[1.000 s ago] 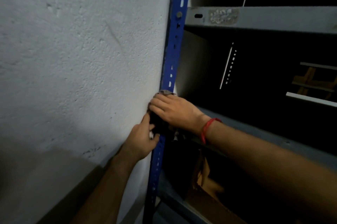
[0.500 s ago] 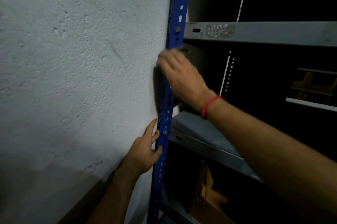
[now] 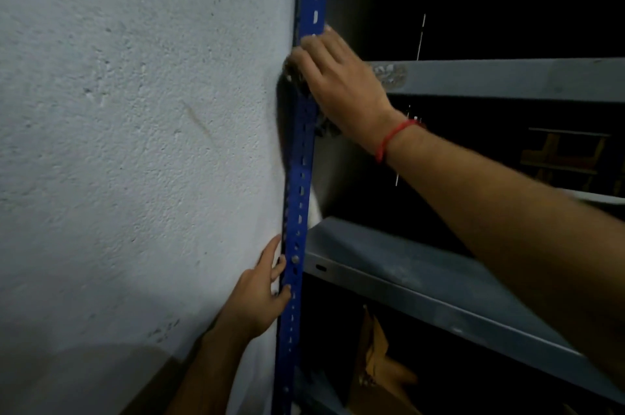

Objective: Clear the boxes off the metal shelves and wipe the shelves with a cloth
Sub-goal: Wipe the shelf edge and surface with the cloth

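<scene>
A blue perforated upright post [image 3: 299, 198] of the metal shelving runs top to bottom beside a white wall. My right hand [image 3: 338, 83], with a red thread at the wrist, grips a dark cloth [image 3: 297, 79] against the post at the height of the upper grey shelf [image 3: 507, 78]. My left hand [image 3: 262, 293] holds the post lower down, its fingers curled round the edge just beside the middle grey shelf [image 3: 422, 282]. A brown cardboard box [image 3: 378, 377] sits in the dark below that shelf.
The rough white wall [image 3: 135, 144] fills the left half of the view, right against the post. Deep in the dark at the right, wooden pieces [image 3: 568, 154] lie on a further rack.
My right hand has slid the cloth up the blue post, from the middle shelf's level to the upper shelf's level. My left hand stays on the post near the middle shelf.
</scene>
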`<state>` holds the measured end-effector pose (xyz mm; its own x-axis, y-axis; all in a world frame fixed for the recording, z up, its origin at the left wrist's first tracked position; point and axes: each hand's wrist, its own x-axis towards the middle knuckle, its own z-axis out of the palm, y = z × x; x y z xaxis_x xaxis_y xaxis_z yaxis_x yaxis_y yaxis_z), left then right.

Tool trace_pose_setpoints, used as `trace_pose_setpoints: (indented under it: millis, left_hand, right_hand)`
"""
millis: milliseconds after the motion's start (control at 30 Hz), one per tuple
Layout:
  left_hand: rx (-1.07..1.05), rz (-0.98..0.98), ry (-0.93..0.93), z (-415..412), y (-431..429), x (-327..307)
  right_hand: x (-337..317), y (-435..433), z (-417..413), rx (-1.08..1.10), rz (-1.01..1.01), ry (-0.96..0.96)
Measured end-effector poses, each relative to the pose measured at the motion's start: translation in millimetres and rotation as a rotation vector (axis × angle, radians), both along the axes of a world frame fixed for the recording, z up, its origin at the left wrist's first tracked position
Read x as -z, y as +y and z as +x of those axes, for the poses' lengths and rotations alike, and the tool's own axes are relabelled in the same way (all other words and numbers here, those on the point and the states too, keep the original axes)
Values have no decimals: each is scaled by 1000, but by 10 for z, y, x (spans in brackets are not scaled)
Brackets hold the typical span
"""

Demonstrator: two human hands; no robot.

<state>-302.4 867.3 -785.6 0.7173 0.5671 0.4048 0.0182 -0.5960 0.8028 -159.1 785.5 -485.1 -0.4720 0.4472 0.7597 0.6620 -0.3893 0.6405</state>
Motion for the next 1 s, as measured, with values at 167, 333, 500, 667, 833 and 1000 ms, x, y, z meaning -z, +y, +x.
trace_pose_setpoints:
  millis: [167,333,500,667,833,1000]
  left_hand:
    - [35,-9,-37,-13,-4,-8]
    - [-11,64,7,9,-1,6]
    - [13,92,21,-5,-23,-51]
    - [20,171,13,-55,-85,-88]
    - [-158,344,-40,14,-172,-104]
    - [-406,579,-282,348,-422,-368]
  right_hand:
    - [907,-82,45,-193,-102,144]
    - [1367,-156,93,-189,-336,58]
    - [1110,-120,-36,-147,-380,17]
    - [1964,-541,139,-274,-494,647]
    - [2208,-621,223,-176,-610,990]
    - [2105,-343,226,-71,-714,1101]
